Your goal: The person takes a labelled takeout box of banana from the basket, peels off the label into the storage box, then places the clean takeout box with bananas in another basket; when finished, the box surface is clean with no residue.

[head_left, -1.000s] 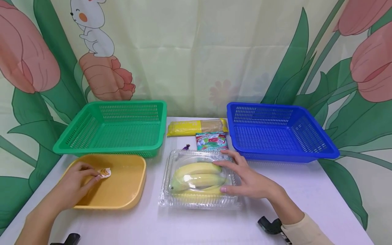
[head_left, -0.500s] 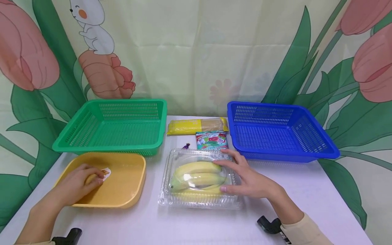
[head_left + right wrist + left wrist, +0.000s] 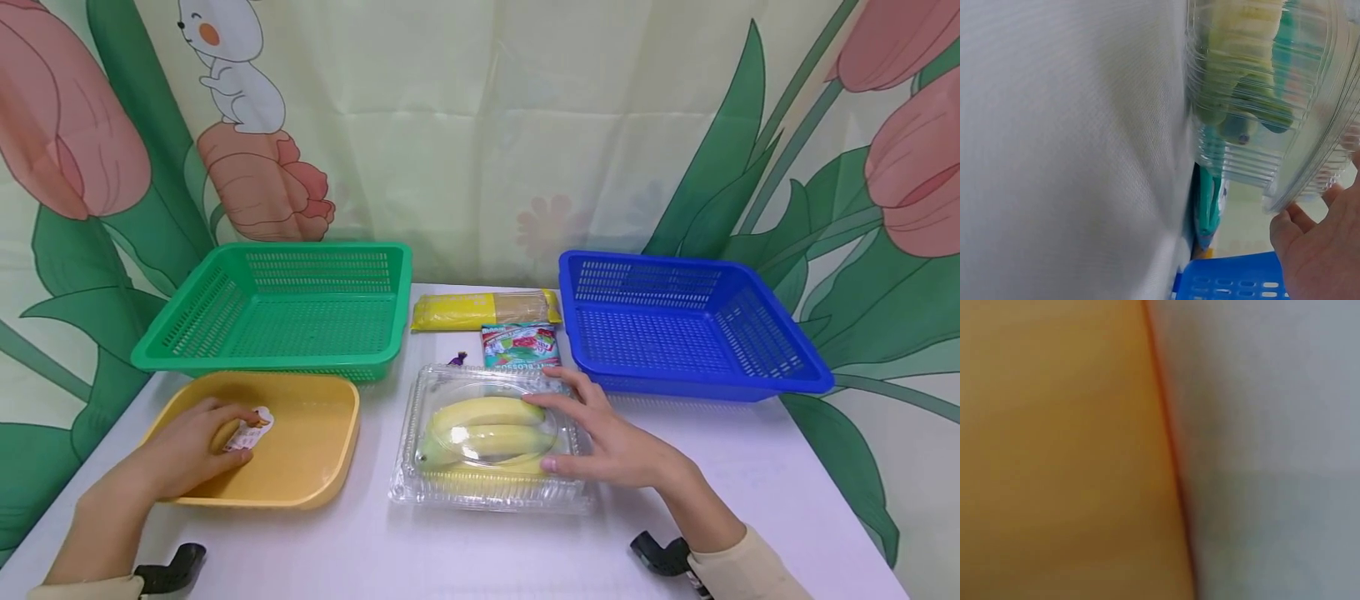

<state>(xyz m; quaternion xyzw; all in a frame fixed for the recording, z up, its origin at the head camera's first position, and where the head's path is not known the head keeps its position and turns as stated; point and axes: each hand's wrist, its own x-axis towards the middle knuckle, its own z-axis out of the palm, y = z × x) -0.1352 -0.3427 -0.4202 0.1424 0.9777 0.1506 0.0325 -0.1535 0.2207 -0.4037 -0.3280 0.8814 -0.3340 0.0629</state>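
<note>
Inside the yellow tray (image 3: pixel 307 483), my left hand (image 3: pixel 176 454) has its thumb and fingers spread about a small white packet (image 3: pixel 242 437) with an orange-brown picture. Part of that packet is covered by the fingers. A clear plastic clamshell box (image 3: pixel 480 497) with bananas (image 3: pixel 491 439) inside sits in the middle of the table. My right hand (image 3: pixel 615 437) rests on the right side of its lid, fingers apart. Up close in the right wrist view, fingertips of the right hand (image 3: pixel 1325 250) touch the lid's edge. Only the blurred tray wall (image 3: pixel 1066 444) and white cloth show in the left wrist view.
A green basket (image 3: pixel 270 362) stands behind the tray, a blue basket (image 3: pixel 697 385) at the back right. Between them lie a yellow packet (image 3: pixel 457 312) of thin brown sticks, a colourful sachet (image 3: pixel 521 346) and a small purple wrapped piece (image 3: pixel 457 358), partly hidden by the box.
My left thumb and fingers have moved apart from a close pinch at the packet's edge, so more of the packet shows. The right hand and the box stay put.
</note>
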